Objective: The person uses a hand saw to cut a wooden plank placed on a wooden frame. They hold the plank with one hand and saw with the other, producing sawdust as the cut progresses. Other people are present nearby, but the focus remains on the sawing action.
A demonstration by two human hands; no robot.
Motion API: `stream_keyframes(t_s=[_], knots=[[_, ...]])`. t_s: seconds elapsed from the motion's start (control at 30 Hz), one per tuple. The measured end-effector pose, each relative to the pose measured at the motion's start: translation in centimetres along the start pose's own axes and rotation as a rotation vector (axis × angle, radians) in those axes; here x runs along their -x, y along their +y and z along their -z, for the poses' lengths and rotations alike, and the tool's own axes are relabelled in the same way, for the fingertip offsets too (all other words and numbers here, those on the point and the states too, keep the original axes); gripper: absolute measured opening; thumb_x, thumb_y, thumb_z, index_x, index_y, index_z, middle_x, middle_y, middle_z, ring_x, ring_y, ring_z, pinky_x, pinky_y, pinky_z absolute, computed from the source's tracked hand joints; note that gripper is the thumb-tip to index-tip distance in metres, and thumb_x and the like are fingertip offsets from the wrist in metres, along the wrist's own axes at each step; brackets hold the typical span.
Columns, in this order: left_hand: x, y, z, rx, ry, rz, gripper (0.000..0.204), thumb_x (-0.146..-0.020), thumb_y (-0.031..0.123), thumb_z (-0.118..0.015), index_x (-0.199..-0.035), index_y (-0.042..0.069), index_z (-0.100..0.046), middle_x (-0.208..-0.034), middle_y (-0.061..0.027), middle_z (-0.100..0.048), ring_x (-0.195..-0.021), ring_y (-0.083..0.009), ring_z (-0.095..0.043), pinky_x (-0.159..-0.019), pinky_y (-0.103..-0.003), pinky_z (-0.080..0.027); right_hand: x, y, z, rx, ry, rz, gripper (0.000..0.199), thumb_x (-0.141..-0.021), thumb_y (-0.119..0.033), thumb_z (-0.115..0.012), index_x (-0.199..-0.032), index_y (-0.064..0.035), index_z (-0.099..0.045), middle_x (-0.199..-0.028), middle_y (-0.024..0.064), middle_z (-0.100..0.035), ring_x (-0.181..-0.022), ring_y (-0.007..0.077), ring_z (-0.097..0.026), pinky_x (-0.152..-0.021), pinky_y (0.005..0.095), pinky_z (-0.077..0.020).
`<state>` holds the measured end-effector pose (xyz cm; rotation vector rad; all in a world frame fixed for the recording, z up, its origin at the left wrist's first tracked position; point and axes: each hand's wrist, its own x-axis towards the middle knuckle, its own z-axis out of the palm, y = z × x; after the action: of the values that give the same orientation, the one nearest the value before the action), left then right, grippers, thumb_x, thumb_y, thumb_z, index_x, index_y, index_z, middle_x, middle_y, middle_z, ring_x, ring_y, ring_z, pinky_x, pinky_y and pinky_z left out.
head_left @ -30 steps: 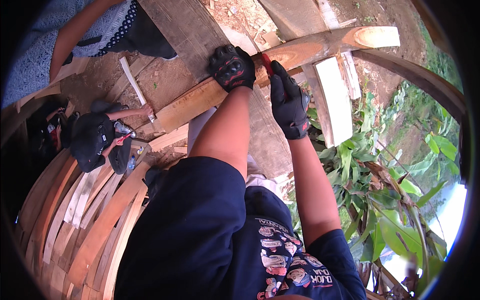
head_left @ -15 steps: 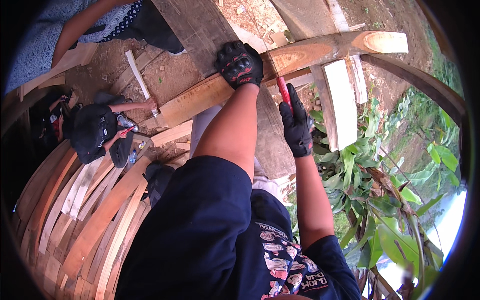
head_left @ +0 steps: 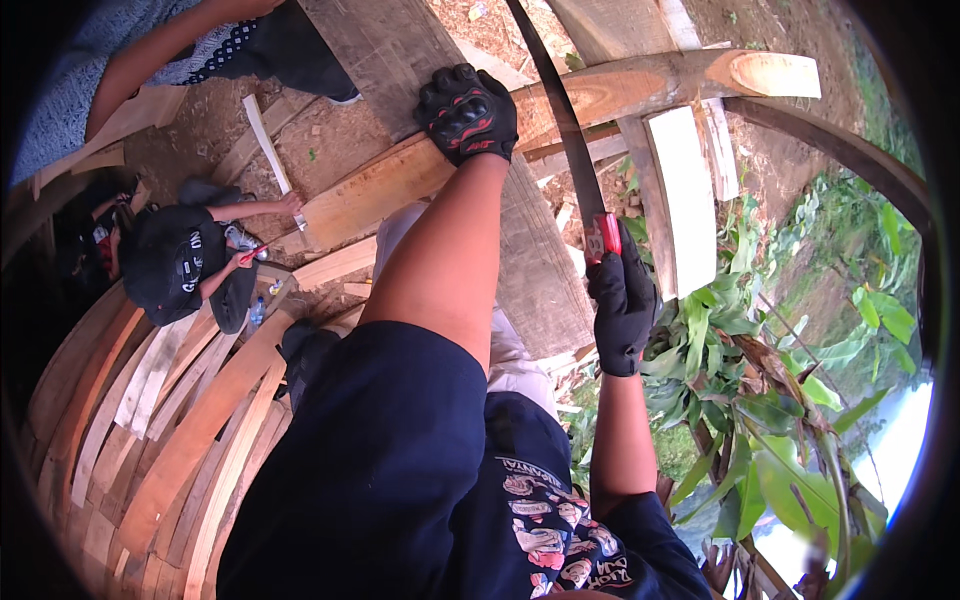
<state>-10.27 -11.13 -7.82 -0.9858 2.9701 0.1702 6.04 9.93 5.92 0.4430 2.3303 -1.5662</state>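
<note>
My left hand, in a black padded glove with red marks, grips a long curved wooden plank with its fingers bent over it. The plank lies across a wide weathered board. In my gloved right hand is the red handle of a handsaw. Its dark blade crosses the plank to the right of my left hand and runs on past the far edge. Whether the teeth have cut into the wood cannot be made out. The plank's pale cut end is at the right.
At the left a crouching person holds a red-handled tool and a pale strip of wood. Another person's arm shows at the upper left. Curved planks are piled at the lower left. A pale-faced timber and leafy plants are at the right.
My right hand has drawn the saw back toward me and slightly right, and the blade now shows broadside. My left hand stays on the plank, shifted slightly left in the picture.
</note>
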Motion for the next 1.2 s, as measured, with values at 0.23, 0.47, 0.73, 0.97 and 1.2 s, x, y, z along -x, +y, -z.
stream_keyframes(t_s=[0.23,0.47,0.73,0.97,1.2], knots=[[-0.1,0.3,-0.1,0.047,0.000,0.013,0.032,-0.103,0.036,-0.058,-0.115,0.011,-0.074,-0.125,-0.0132,-0.069,-0.121,-0.0347,-0.065,-0.104,-0.054,-0.052,-10.3,-0.6,-6.3,-0.010,0.048,0.155,0.044,-0.115,-0.033,-0.062,-0.147,-0.0042,-0.071,-0.105,0.0155,-0.081,-0.083,0.0191,-0.075,-0.079,0.0366,-0.0586],[-0.1,-0.1,-0.2,0.058,0.020,0.005,0.032,-0.104,0.035,-0.058,-0.115,0.012,-0.075,-0.125,-0.0121,-0.069,-0.120,-0.0336,-0.065,-0.105,-0.054,-0.051,-11.3,0.8,-7.0,0.080,0.033,0.140,0.046,-0.115,-0.036,-0.062,-0.146,-0.0042,-0.072,-0.106,0.0163,-0.081,-0.080,0.0187,-0.074,-0.077,0.0371,-0.0587],[-0.2,-0.1,-0.2,0.044,-0.006,0.000,0.031,-0.104,0.034,-0.058,-0.117,0.011,-0.076,-0.125,-0.0118,-0.069,-0.118,-0.0324,-0.065,-0.100,-0.052,-0.050,-11.1,1.9,-6.6,0.032,-0.036,0.107,0.046,-0.116,-0.034,-0.060,-0.150,-0.0037,-0.069,-0.114,0.0179,-0.081,-0.090,0.0223,-0.077,-0.081,0.0380,-0.0593],[-0.2,-0.3,-0.8,0.058,0.032,-0.006,0.030,-0.105,0.034,-0.057,-0.114,0.012,-0.075,-0.121,-0.0114,-0.068,-0.118,-0.0330,-0.064,-0.100,-0.053,-0.050,-9.0,0.4,-7.3,0.213,-0.030,0.246,0.049,-0.117,-0.035,-0.058,-0.153,-0.0032,-0.066,-0.140,0.0243,-0.075,-0.129,0.0344,-0.074,-0.106,0.0432,-0.0561],[-0.1,-0.2,-1.1,0.040,0.056,0.002,0.030,-0.104,0.035,-0.058,-0.115,0.012,-0.074,-0.121,-0.0114,-0.068,-0.120,-0.0337,-0.064,-0.102,-0.054,-0.050,-6.7,2.9,-3.7,0.091,-0.116,-0.093,0.048,-0.117,-0.035,-0.056,-0.154,-0.0060,-0.066,-0.140,0.0215,-0.076,-0.127,0.0336,-0.075,-0.107,0.0423,-0.0557]])
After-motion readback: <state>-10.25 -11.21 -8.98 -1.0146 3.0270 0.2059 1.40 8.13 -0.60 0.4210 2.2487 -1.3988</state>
